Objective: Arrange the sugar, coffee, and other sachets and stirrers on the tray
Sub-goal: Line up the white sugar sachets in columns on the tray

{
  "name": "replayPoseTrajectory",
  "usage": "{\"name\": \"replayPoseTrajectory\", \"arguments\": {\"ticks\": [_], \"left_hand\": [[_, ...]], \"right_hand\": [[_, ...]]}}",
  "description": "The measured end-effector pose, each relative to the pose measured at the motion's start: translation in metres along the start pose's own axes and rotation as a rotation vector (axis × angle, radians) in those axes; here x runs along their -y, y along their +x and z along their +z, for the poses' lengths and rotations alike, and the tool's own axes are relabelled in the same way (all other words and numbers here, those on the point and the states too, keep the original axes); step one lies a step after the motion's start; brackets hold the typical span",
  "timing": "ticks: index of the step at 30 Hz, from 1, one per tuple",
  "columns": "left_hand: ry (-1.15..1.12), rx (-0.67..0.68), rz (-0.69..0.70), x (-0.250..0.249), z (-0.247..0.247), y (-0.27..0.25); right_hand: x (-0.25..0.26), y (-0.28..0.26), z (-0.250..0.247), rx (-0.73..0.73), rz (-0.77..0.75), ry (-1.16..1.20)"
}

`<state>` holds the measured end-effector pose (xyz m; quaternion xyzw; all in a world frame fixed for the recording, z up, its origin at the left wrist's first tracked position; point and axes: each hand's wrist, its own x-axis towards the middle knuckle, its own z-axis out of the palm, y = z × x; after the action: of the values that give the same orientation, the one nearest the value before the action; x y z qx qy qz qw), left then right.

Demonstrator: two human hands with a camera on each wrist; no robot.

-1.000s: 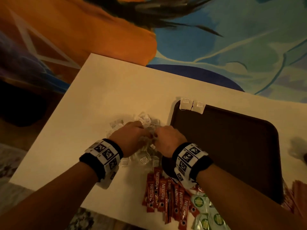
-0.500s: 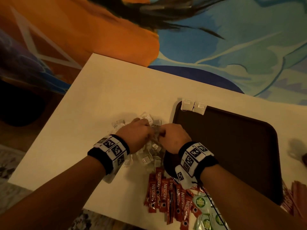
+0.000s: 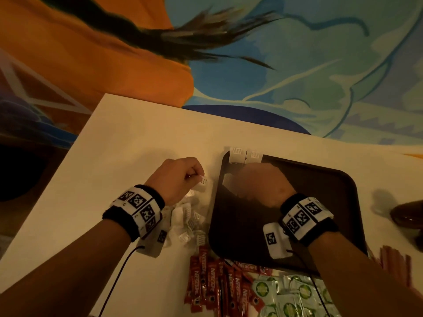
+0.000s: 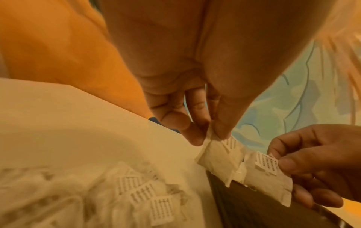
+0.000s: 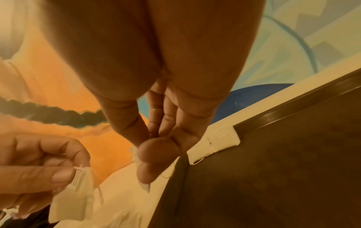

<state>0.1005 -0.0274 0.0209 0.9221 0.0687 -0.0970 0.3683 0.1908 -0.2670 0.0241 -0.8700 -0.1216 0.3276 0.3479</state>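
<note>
My left hand [image 3: 198,177] pinches a white sachet [image 3: 202,183] by its top edge, just left of the dark brown tray [image 3: 320,202]. The left wrist view shows that sachet [image 4: 220,160] hanging from thumb and fingers. My right hand [image 3: 242,173] hovers blurred over the tray's far left corner and pinches a second white sachet [image 4: 267,174], which its thumb mostly hides in the right wrist view. Two white sachets [image 3: 245,155] lie on that corner's rim. A pile of white sachets [image 3: 187,218] sits under my left wrist.
Red Nescafe sticks [image 3: 217,282] and green-printed sachets [image 3: 288,294] lie at the table's near edge, in front of the tray. Reddish stirrers [image 3: 393,264] and a dark rounded object [image 3: 407,216] are right of the tray. A patterned rug lies beyond the table.
The hands were together over the white pile. They have parted, each with a sachet: the left rose slightly, the right swung right over the tray's far left corner.
</note>
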Motion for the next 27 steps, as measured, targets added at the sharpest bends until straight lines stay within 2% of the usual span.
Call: {"name": "replayPoseTrajectory", "arguments": {"ticks": [10, 17, 21, 27], "left_hand": [[-0.078, 0.067, -0.019, -0.043, 0.034, 0.058], [0.0, 0.125, -0.1, -0.045, 0.057, 0.097], [0.036, 0.123, -0.133, -0.038, 0.068, 0.115], [0.056, 0.017, -0.094, -0.031, 0.077, 0.132]], "right_hand": [[-0.032, 0.002, -0.037, 0.021, 0.085, -0.006], [-0.043, 0.031, -0.047, 0.064, 0.111, -0.116], [-0.047, 0.052, -0.049, -0.018, 0.106, -0.192], [-0.047, 0.073, -0.054, -0.172, 0.099, -0.252]]}}
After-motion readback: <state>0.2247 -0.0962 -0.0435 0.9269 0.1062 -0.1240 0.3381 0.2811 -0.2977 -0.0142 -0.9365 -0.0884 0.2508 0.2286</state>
